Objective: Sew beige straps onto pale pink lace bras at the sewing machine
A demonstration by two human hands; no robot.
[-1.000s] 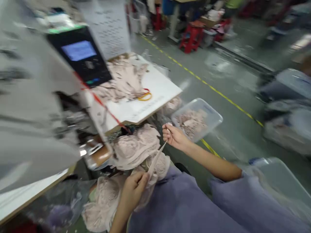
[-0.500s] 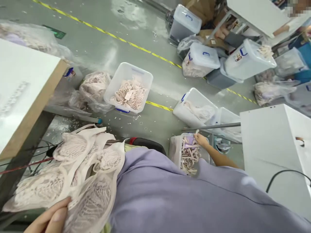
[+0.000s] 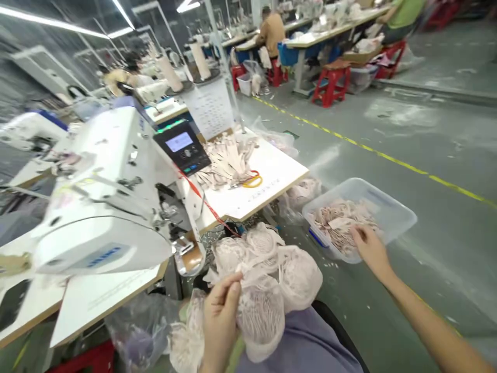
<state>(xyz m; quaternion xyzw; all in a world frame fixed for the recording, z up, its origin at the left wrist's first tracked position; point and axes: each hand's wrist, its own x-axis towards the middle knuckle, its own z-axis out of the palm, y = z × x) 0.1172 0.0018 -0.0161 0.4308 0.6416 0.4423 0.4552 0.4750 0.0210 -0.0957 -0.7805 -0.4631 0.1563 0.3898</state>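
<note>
In the head view my left hand [image 3: 223, 313] is closed in a pinch on the edge of a beige lace bra [image 3: 260, 305]. Its cups lie over my lap, bunched together with more lace cups [image 3: 260, 243] behind. My right hand [image 3: 367, 246] is down at the near right wall of a clear plastic bin [image 3: 396, 215], fingers drawn together at the beige fabric strips [image 3: 337, 220] inside. What those fingertips hold, if anything, is too small to make out.
On the left stands a white sewing machine [image 3: 112, 207] with a lit control panel [image 3: 182, 147]. Orange-handled scissors [image 3: 252, 180] lie on the white table [image 3: 267, 194] beside a pile of beige strips [image 3: 229, 160]. Red stools [image 3: 332, 83] and seated people are farther back.
The view has swung left and up to the sewing machine. My right hand has moved from a bin of straps at my right side to the bin of beige strips. My left hand still pinches the lace.
</note>
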